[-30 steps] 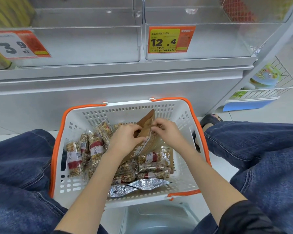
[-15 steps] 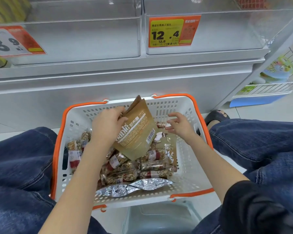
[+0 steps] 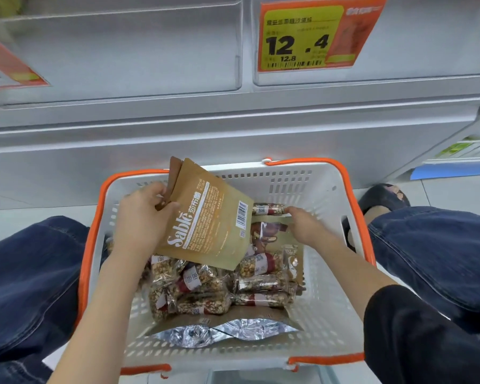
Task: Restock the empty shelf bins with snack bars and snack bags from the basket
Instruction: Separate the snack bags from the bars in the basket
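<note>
Left hand (image 3: 143,217) grips brown bags (image 3: 208,217) above the basket (image 3: 330,189). Right hand (image 3: 305,225) reaches down onto a bag (image 3: 272,234) beneath; its fingers are hidden, grip unclear.

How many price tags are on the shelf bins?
2. One tag, reading 12.4, is on the front of the right bin; the other tag, cut off at the picture's left edge, is on the left bin. More may lie out of view.
</note>
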A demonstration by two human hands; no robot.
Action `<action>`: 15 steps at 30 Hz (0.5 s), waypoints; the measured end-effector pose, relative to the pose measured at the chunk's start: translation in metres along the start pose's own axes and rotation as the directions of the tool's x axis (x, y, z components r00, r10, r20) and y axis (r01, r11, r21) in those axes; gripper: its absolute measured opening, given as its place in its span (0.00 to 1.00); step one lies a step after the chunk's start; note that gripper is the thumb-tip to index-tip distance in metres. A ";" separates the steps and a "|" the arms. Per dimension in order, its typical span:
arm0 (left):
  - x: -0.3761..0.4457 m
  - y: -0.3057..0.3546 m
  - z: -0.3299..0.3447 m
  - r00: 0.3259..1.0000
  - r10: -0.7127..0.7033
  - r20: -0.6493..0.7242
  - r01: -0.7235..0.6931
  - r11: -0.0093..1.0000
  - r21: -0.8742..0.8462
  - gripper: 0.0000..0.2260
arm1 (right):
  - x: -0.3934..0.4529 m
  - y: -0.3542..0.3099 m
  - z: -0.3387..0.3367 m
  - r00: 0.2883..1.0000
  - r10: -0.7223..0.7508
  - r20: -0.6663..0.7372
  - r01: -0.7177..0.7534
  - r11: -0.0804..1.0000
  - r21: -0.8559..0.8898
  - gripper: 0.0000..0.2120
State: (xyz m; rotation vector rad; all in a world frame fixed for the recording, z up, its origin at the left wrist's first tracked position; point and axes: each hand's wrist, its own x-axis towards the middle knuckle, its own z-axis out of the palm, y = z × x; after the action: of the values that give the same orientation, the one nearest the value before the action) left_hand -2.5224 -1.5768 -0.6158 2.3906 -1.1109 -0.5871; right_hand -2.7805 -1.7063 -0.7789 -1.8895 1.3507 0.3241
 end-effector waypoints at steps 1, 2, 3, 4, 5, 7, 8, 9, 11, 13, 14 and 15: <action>0.001 -0.001 0.001 1.000 -0.003 0.002 0.003 1.000 0.003 0.06 | 0.005 0.001 0.003 1.000 0.008 0.026 -0.008 1.000 -0.021 0.19; 0.002 -0.002 0.002 1.000 -0.010 0.005 0.010 1.000 0.002 0.06 | 0.009 0.001 0.006 0.999 0.027 0.035 -0.026 0.999 -0.035 0.17; 0.002 -0.003 0.002 1.000 -0.016 0.005 0.016 1.000 0.003 0.07 | 0.013 0.003 0.010 0.998 0.050 0.028 -0.049 0.998 -0.035 0.16; 0.002 -0.004 0.003 1.000 -0.021 0.003 0.021 1.000 0.009 0.07 | 0.016 0.004 0.014 0.997 0.075 0.015 -0.074 0.997 -0.027 0.17; 0.002 -0.004 0.003 1.000 -0.022 -0.001 0.022 1.000 0.016 0.08 | 0.018 0.005 0.017 0.995 0.100 0.004 -0.100 0.995 -0.021 0.19; 0.001 -0.003 0.004 1.000 -0.011 -0.011 0.011 1.000 0.017 0.08 | 0.019 0.010 0.022 0.989 0.145 -0.009 -0.145 0.988 -0.056 0.21; 0.001 -0.003 0.004 1.000 -0.007 -0.014 0.008 1.000 0.014 0.08 | 0.019 0.012 0.024 0.988 0.151 -0.015 -0.152 0.984 -0.089 0.21; 0.002 -0.004 0.005 1.000 -0.007 -0.015 0.007 1.000 0.008 0.08 | 0.019 0.014 0.025 0.988 0.150 -0.035 -0.153 0.982 -0.111 0.20; 0.004 -0.007 0.006 1.000 -0.014 -0.011 0.014 1.000 -0.019 0.07 | 0.019 0.015 0.026 0.985 0.158 -0.066 -0.165 0.978 -0.126 0.16; 0.004 -0.008 0.007 1.000 -0.020 -0.011 0.020 0.999 -0.042 0.06 | 0.016 0.014 0.024 0.987 0.162 -0.010 -0.161 0.968 -0.192 0.08; 0.003 -0.009 0.008 1.000 -0.016 -0.015 0.016 0.999 -0.043 0.05 | 0.012 0.013 0.021 0.986 0.166 0.020 -0.156 0.957 -0.243 0.04; 0.003 -0.009 0.008 1.000 -0.009 -0.020 0.008 0.999 -0.045 0.06 | 0.007 0.012 0.017 0.985 0.169 0.030 -0.154 0.948 -0.279 0.04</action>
State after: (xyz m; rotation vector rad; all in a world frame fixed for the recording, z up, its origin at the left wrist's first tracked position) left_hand -2.5199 -1.5756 -0.6277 2.3594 -1.0684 -0.5831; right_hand -2.7846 -1.7003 -0.8000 -1.9810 1.4898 0.6720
